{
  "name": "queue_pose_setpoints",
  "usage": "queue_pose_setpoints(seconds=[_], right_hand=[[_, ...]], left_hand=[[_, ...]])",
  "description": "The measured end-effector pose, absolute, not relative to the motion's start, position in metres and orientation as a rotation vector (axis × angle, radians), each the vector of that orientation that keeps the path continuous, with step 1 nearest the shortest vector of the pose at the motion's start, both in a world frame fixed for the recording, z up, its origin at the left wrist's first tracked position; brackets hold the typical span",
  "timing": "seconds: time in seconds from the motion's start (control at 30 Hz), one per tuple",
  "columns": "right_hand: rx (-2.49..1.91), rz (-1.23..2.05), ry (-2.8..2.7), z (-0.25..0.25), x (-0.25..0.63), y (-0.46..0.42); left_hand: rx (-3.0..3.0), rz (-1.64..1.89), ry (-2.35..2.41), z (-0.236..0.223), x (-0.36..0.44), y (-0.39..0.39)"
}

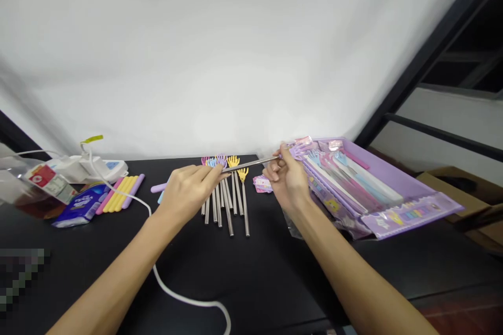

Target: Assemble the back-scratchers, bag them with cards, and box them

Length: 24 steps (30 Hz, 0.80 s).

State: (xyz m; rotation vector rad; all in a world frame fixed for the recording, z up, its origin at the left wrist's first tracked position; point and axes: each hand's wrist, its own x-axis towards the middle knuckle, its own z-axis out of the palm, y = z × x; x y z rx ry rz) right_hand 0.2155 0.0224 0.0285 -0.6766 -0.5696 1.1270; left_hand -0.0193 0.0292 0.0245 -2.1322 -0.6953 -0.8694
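Both my hands hold one thin metal rod (251, 163) level above the black table (251, 272). My left hand (188, 191) pinches its left end, by a small purple hand-shaped tip. My right hand (286, 178) grips the right end next to the purple box (416, 191). Under the rod lies a row of several metal back scratchers (226, 196) with yellow, pink and blue hand-shaped heads. A small pink card (262, 183) rests beside my right hand.
The purple display box at right holds packaged scratchers (346, 178). At left lie foam grips in pink, yellow and purple (120, 193), a blue tissue pack (80, 205), a white device (84, 167) and its white cable (184, 298). Cardboard boxes (471, 193) stand at far right.
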Motion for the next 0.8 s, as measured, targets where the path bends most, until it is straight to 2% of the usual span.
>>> queue_pose_setpoints(seconds=[0.2,0.37,0.6,0.8], right_hand=[[-0.681,0.926,-0.446,0.034,0.241,0.028],[-0.678,1.161,-0.705,0.02,0.206,0.021],[-0.729,1.189,-0.914,0.011,0.182,0.011],[-0.703,0.956,-0.626,0.023,0.212,0.026]], left_hand=[[-2.182,-0.827,-0.778,0.026,-0.044,0.04],[-2.173,-0.811,-0.743,0.022,-0.018,0.036],[-2.222,-0.805,-0.779,0.013,-0.007,0.028],[-2.198,-0.75,-0.99,0.017,-0.024,0.036]])
